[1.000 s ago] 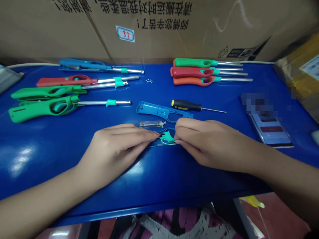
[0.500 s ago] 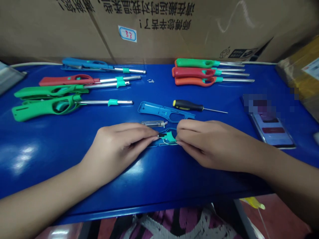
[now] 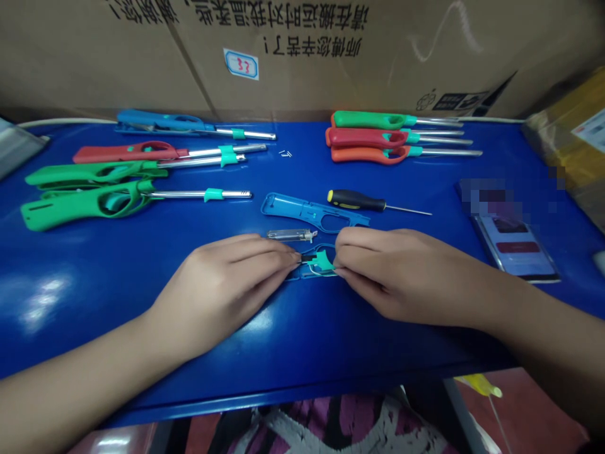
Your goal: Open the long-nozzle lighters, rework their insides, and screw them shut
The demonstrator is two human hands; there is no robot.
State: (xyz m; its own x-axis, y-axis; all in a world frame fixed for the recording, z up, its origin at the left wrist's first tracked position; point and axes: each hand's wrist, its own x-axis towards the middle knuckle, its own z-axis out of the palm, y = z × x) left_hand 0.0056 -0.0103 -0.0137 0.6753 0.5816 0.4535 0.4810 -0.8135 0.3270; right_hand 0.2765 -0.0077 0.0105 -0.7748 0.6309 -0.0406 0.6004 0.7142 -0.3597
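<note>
My left hand (image 3: 231,287) and my right hand (image 3: 397,271) close on opposite ends of a blue lighter half-shell (image 3: 295,275) near the table's middle. Between them a turquoise trigger (image 3: 324,261) lies in the shell, with a black igniter piece (image 3: 309,258) and a thin pale wire beside it. My left fingertips press together at the black piece, and the exact contact is hidden. The right fingers are curled at the shell's other end, covering it. Just behind lies a clear fuel tank (image 3: 289,235). Farther back is the matching blue half-shell (image 3: 302,208), its inside facing up.
A black-and-yellow screwdriver (image 3: 359,200) lies behind my right hand. Several lighters, among them a green one (image 3: 89,205), lie at the left. More, including an orange one (image 3: 368,154), lie back right. Small screws (image 3: 286,154) sit between. A phone (image 3: 515,246) is at right; a cardboard box (image 3: 302,82) stands behind.
My left fingers have shifted slightly and drawn closer together over the shell's left end. My right hand and the loose parts hold their places.
</note>
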